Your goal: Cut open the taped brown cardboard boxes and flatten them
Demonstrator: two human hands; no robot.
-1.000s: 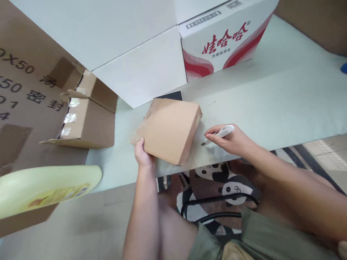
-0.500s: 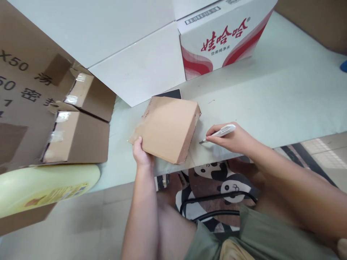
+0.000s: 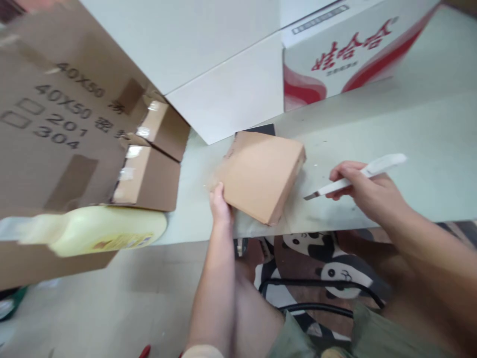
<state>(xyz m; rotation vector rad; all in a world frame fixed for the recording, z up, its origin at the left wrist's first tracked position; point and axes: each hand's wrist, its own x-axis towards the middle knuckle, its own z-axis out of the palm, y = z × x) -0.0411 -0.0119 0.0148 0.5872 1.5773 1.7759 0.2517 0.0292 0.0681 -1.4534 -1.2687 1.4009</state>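
A small brown cardboard box rests on the pale green tabletop. My left hand grips its near left corner, thumb on top and the other fingers hidden beneath. To the right of the box, my right hand is closed around a white utility knife. The knife's dark blade points left toward the box and stays apart from it. Behind the box, part of a flat black object shows.
White cartons and a red-and-white printed carton stand at the back. On the left are a large brown carton, smaller taped boxes and a pale yellow bottle. A panda-patterned chair is below the table edge.
My right hand has drawn the knife away from the box to the right and raised it. The left hand keeps its grip on the box. The whole view has turned toward the left.
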